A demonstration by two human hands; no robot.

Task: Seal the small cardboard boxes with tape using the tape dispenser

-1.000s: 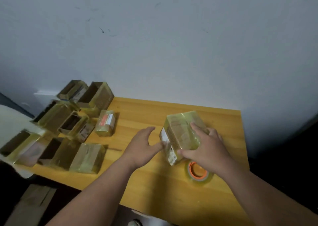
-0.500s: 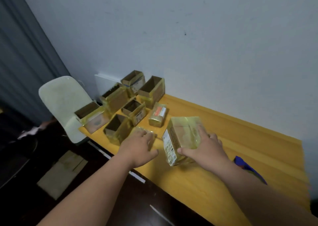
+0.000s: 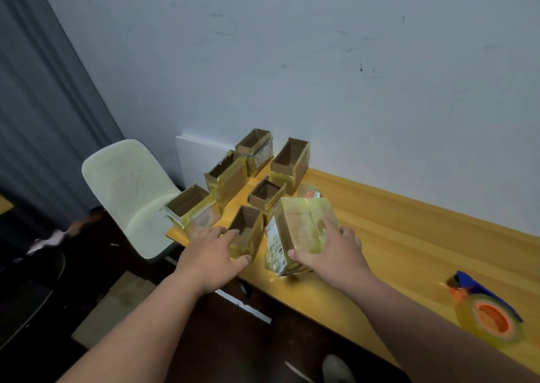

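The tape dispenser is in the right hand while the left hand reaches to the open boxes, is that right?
Not quite. The head view shows the tape dispenser lying on the table, untouched. The right hand grips a tape-wrapped box. The left hand does reach to the open boxes.

There is only one view, from the camera on the person's head, so nothing is shared between views. It looks forward and steeply down, angled toward the left end of the wooden counter (image 3: 409, 245), close enough that both forearms run in from the bottom edge. The white wall (image 3: 292, 61) fills the upper half. A pale chair (image 3: 131, 190) and grey curtain (image 3: 43, 105) sit at the left edge, the wide lens bending the lines there.
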